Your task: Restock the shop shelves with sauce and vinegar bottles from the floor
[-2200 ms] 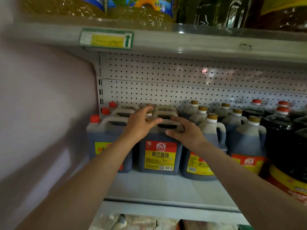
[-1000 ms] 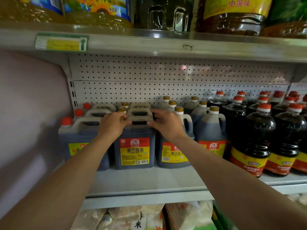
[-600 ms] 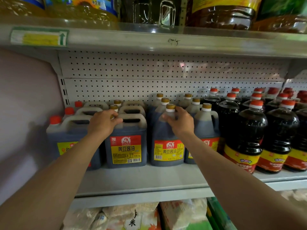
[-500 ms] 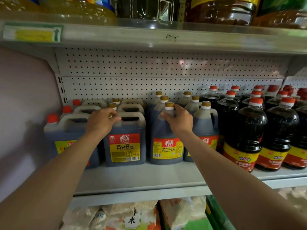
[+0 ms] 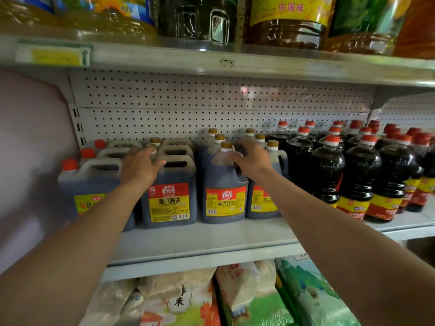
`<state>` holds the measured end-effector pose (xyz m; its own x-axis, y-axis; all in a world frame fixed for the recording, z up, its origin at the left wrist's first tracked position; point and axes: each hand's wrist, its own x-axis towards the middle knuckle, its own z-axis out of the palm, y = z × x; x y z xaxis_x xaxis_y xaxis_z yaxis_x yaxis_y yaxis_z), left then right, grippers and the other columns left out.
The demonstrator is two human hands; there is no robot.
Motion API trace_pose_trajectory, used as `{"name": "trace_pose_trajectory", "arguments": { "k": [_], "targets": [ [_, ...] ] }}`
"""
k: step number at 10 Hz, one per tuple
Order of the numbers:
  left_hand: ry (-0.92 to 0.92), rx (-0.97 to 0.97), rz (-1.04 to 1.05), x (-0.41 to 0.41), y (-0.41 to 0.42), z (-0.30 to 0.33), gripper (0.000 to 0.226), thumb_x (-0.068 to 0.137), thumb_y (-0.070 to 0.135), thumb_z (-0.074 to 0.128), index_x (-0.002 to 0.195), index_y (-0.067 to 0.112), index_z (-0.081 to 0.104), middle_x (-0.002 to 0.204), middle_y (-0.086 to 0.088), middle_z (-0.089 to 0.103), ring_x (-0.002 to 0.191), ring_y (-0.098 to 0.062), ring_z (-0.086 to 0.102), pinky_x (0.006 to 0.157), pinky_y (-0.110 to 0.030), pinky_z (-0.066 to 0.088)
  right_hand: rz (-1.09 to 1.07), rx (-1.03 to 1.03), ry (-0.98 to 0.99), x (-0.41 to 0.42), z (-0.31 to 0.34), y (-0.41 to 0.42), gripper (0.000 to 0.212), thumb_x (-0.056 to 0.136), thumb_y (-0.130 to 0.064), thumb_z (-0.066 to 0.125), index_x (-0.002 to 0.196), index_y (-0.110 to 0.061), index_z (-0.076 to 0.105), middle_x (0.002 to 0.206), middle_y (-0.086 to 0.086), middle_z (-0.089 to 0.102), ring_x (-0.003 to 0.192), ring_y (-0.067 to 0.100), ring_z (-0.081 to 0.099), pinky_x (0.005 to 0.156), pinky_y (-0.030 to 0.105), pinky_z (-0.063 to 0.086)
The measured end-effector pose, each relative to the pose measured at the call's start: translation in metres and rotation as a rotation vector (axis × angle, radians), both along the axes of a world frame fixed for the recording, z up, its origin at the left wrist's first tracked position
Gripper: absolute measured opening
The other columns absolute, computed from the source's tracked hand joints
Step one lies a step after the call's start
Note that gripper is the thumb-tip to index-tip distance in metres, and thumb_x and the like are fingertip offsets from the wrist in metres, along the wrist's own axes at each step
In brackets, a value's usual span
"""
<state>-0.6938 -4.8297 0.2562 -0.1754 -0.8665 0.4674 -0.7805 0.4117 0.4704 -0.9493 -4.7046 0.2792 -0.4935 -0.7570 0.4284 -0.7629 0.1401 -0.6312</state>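
Shop — pegboard-backed shelf point(image 5: 200, 241), rows of labelled sauce bottles point(image 5: 224, 184), shelf price tag point(image 5: 53, 55).

Both arms reach to the middle shelf point(image 5: 200, 241). The left hand point(image 5: 138, 169) rests on the handle of a square soy sauce jug point(image 5: 170, 196) with a red and yellow label; its fingers lie over the handle's left end. Left of it stands a red-capped jug point(image 5: 87, 184). The right hand point(image 5: 251, 160) grips the handle of a round gold-capped soy sauce bottle point(image 5: 224, 196) just right of the square jug, with another gold-capped bottle point(image 5: 263, 203) partly behind the forearm. Further right stand dark red-capped bottles point(image 5: 327, 170) in rows. Oil bottles point(image 5: 286, 22) fill the top shelf; rice bags point(image 5: 179, 300) lie below.
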Motion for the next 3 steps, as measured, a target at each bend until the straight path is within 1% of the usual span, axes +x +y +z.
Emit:
{"name": "trace_pose_trajectory", "arguments": {
  "k": [1,2,3],
  "targets": [
    [0.014,0.005,-0.009,-0.002,0.011,0.0,0.065,0.086,0.051,0.07,0.142,0.023,0.051,0.144,-0.017,0.048,0.135,-0.04,0.04,0.106,-0.051,0.041,-0.032,0.015,0.053,-0.007,-0.001,0.024,0.054,0.091,-0.045,0.07,0.137,-0.02,0.057,0.129,0.004,0.067,0.118,0.027,0.061,0.081,0.029,0.044],
    [0.004,-0.019,-0.013,-0.006,0.029,-0.002,0.075,0.078,0.054,0.076,0.141,0.022,0.051,0.141,-0.018,0.052,0.133,-0.041,0.042,0.107,-0.051,0.041,-0.023,0.064,0.056,-0.013,-0.005,0.043,0.064,0.086,-0.041,0.076,0.141,-0.02,0.053,0.133,0.005,0.063,0.121,0.026,0.058,0.088,0.031,0.047],
    [0.02,-0.01,-0.008,-0.011,0.053,-0.005,0.083,0.077,0.052,0.079,0.149,0.033,0.042,0.15,-0.017,0.042,0.14,-0.04,0.033,0.111,-0.049,0.037,-0.031,0.111,0.099,-0.013,-0.004,0.063,0.069,0.082,-0.039,0.079,0.143,-0.023,0.051,0.133,0.006,0.061,0.123,0.027,0.057,0.095,0.035,0.05]
  ]
}}
